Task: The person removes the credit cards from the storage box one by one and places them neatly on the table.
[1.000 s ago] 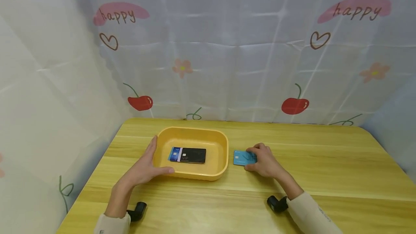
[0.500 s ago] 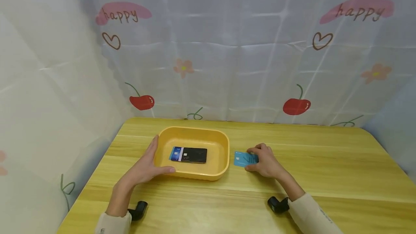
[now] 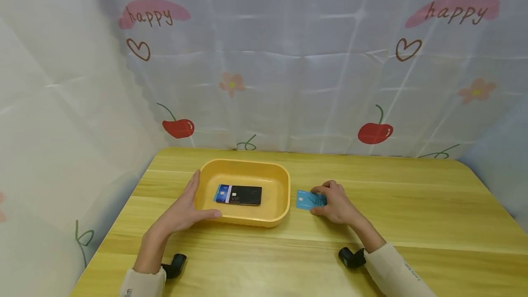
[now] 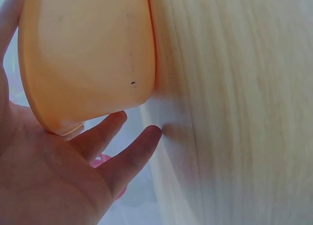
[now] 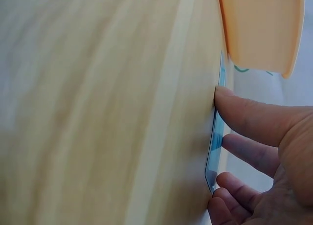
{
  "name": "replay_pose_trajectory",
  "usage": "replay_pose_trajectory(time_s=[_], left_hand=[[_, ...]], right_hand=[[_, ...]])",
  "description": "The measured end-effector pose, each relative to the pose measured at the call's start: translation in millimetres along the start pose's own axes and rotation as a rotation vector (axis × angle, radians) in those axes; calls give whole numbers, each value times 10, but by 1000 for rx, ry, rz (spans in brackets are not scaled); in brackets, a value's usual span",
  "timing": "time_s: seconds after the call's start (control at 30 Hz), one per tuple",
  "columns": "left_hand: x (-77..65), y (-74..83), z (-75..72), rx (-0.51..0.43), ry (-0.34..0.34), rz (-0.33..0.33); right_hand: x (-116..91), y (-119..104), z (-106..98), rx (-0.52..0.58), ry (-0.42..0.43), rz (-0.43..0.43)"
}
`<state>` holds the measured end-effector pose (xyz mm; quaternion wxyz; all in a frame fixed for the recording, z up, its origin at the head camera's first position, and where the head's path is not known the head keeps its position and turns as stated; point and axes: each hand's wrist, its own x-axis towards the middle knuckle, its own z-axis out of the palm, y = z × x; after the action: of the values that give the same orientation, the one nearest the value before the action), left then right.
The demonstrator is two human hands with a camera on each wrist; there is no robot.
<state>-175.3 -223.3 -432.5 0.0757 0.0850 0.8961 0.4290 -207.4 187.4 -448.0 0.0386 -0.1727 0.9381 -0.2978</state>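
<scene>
A yellow plastic basin (image 3: 241, 220) stands on the left half of the table. My left hand (image 3: 181, 212) rests against its left end, with the fingers straight along the side and the thumb at the front rim. In the left wrist view two fingertips stand clear of the basin wall (image 4: 93, 54). To the right of the basin a light-blue bank card (image 3: 305, 200) lies flat on the wood. My right hand (image 3: 336, 203) pinches that card by its near and far edges, covering its right end. Inside the basin a black VIP card (image 3: 246, 195) overlaps blue cards (image 3: 222, 193).
The wooden table (image 3: 404, 205) reaches back to a white curtain (image 3: 288, 81) printed with cherries and hearts. Another pale sheet (image 3: 62, 104) hangs at the left. Black wrist-worn cameras (image 3: 176, 266) sit beside both forearms, close to the tabletop.
</scene>
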Motion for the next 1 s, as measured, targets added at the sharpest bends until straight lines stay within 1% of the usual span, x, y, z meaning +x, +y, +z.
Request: replay_pose_trajectory(time_s=[0.27,0.57,0.7,0.87,1.0], left_hand=[[-5,-19,-13,-5,4,2],[-5,-24,6,-22,-2,12],[-9,-22,-1,-29,-3,7],[-10,-13,-9,-29,1,9],[-4,-7,-9,-26,-1,13]], right_hand=[[22,-16,1,-7,1,-16],[-5,4,12,4,-1,-20],[-5,-16,2,24,-6,-27],[2,-62,-28,49,-21,-16],[-3,-111,-53,111,-50,14]])
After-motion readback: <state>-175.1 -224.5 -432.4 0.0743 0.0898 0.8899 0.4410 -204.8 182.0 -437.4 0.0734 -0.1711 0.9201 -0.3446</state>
